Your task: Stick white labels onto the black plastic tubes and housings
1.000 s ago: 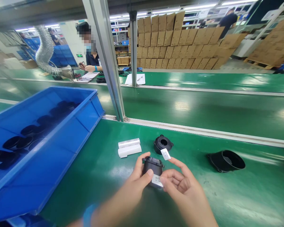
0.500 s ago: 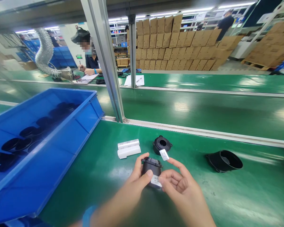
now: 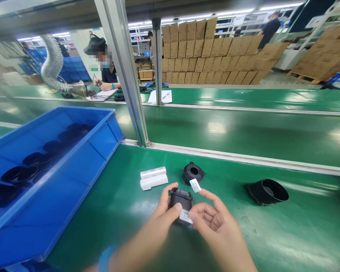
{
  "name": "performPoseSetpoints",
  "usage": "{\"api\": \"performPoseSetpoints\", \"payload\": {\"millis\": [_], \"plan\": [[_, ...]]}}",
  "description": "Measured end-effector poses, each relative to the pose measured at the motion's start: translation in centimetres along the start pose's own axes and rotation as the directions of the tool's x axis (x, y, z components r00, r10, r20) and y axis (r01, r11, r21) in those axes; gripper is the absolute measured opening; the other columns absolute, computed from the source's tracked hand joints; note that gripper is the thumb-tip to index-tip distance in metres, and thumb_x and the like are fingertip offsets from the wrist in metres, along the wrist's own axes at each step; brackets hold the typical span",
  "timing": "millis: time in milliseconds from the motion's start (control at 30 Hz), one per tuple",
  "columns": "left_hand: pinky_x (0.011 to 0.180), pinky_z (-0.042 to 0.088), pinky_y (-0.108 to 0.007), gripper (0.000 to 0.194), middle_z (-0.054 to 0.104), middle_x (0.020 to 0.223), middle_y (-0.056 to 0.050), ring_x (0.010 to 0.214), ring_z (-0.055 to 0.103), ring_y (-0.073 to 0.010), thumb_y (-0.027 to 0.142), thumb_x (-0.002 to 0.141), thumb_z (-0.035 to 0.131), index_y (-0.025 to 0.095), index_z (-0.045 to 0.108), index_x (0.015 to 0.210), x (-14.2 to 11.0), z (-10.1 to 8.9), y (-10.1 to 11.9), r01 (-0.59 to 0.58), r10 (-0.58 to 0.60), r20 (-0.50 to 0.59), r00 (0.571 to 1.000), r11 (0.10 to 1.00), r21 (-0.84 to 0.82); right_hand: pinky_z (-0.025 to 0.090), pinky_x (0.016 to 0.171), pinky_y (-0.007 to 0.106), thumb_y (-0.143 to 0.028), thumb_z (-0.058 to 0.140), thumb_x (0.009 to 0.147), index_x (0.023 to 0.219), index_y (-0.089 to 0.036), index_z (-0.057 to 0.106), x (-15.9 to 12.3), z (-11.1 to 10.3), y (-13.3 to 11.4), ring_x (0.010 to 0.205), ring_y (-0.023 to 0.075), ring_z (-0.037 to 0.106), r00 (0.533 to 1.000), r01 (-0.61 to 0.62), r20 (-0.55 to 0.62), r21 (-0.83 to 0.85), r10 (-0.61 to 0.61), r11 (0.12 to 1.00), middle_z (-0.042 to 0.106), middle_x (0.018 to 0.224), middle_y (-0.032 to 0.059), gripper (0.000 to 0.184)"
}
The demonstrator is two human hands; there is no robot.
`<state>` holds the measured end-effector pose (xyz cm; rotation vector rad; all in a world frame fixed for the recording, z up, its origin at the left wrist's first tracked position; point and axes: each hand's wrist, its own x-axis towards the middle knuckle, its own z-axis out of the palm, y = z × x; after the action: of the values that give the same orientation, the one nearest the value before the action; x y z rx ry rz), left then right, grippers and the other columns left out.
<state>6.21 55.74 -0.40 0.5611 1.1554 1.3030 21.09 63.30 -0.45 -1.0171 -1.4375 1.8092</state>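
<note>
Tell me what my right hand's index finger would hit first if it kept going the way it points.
Probably the small round black plastic part lying on the green belt, just beyond the white label stuck on the right hand fingertip. Depth is hard to judge.

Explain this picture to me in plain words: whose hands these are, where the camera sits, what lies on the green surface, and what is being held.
The camera is worn on a person's head and looks down at that person's own bare hands. The left hand grips a small black part. The right hand presses a white label onto its side, and a second label sticks to its forefinger. On the green bench lie two white label strips, a black ring part and a black housing. A blue bin at left holds more black parts. Across the belt another person sits writing.
</note>
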Motion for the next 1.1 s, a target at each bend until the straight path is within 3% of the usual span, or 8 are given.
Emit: {"api": "performPoseSetpoints", "payload": {"millis": [267,367,567,667,767,900,1000,1100], "plan": [[0.106,0.033,-0.039,0.067,0.05,0.135,-0.008,0.121,0.048,-0.0266,0.043,0.092,0.058,0.03,0.024,0.148,-0.2,0.1,0.4,-0.115,0.117,-0.008,0.993,0.986,0.117,0.056,0.067,0.029,-0.05,0.077,0.081,0.129,-0.021,0.04,-0.3,0.5,-1.5,0.069,0.0195,0.065,0.999,-0.037,-0.036,0.001,0.037,0.999,0.068,0.08,0.0026,0.067],[0.104,0.035,-0.037,0.067,0.049,0.137,-0.007,0.121,0.049,-0.026,0.042,0.091,0.06,0.03,0.025,0.147,-0.1,0.0,0.7,-0.171,0.174,-0.007,0.985,0.975,0.14,0.058,0.066,0.032,-0.058,0.072,0.082,0.131,-0.021,0.037,-0.3,0.1,-1.7,0.072,0.0217,0.067,0.998,-0.048,-0.041,-0.043,0.046,0.998,0.07,0.089,0.0066,0.071],[0.089,0.04,-0.035,0.071,0.06,0.12,-0.009,0.106,0.058,-0.0252,0.042,0.086,0.065,0.026,0.027,0.144,0.5,-0.5,1.7,-0.166,0.159,-0.076,0.984,0.982,-0.089,0.056,0.075,0.04,-0.064,0.06,0.088,0.133,-0.026,0.037,0.6,-1.7,-0.9,0.077,0.0235,0.068,0.985,0.032,-0.156,-0.233,-0.07,0.972,0.066,0.109,0.0098,0.063],[0.088,0.041,-0.034,0.072,0.06,0.119,-0.009,0.102,0.06,-0.0247,0.04,0.083,0.069,0.025,0.03,0.143,0.6,-0.6,2.0,-0.191,0.181,-0.078,0.98,0.969,-0.154,0.055,0.077,0.039,-0.057,0.059,0.091,0.131,-0.026,0.039,0.9,-1.7,-0.6,0.086,0.0248,0.067,0.976,0.146,-0.113,-0.288,-0.185,0.947,0.065,0.111,0.0101,0.055],[0.09,0.041,-0.034,0.069,0.06,0.12,-0.009,0.1,0.061,-0.0231,0.036,0.083,0.07,0.022,0.035,0.14,0.4,-0.3,2.0,-0.181,0.172,-0.06,0.983,0.963,-0.201,0.052,0.091,0.042,-0.046,0.06,0.091,0.139,-0.03,0.034,0.7,-1.1,-0.6,0.115,0.0281,0.058,0.949,0.295,0.013,-0.387,-0.315,0.873,0.056,0.133,0.0092,0.057],[0.089,0.043,-0.035,0.065,0.06,0.123,-0.012,0.096,0.065,-0.0231,0.032,0.086,0.068,0.021,0.035,0.141,0.2,0.2,2.0,-0.116,0.128,0.021,0.992,0.949,-0.294,0.04,0.109,0.049,-0.034,0.058,0.089,0.15,-0.04,0.018,0.5,-0.5,-0.4,0.132,0.027,0.046,0.938,0.344,0.165,-0.518,-0.304,0.783,0.037,0.153,0.0003,0.073],[0.083,0.046,-0.036,0.065,0.06,0.124,-0.016,0.09,0.067,-0.0251,0.033,0.086,0.067,0.018,0.035,0.141,0.2,0.5,1.8,-0.062,0.087,0.056,0.995,0.936,-0.346,0.041,0.11,0.042,-0.031,0.057,0.09,0.15,-0.04,0.014,0.7,-0.6,0.0,0.136,0.0222,0.042,0.913,0.408,0.24,-0.51,-0.331,0.757,0.041,0.151,-0.0018,0.075],[0.074,0.047,-0.032,0.065,0.062,0.118,-0.017,0.083,0.068,-0.0236,0.037,0.086,0.067,0.016,0.037,0.139,0.2,0.6,1.4,-0.053,0.071,0.043,0.997,0.94,-0.336,0.043,0.109,0.034,-0.029,0.061,0.089,0.15,-0.041,0.014,0.6,-0.7,0.1,0.13,0.0192,0.049,0.917,0.398,0.232,-0.551,-0.324,0.733,0.045,0.147,-0.0041,0.078]]}}
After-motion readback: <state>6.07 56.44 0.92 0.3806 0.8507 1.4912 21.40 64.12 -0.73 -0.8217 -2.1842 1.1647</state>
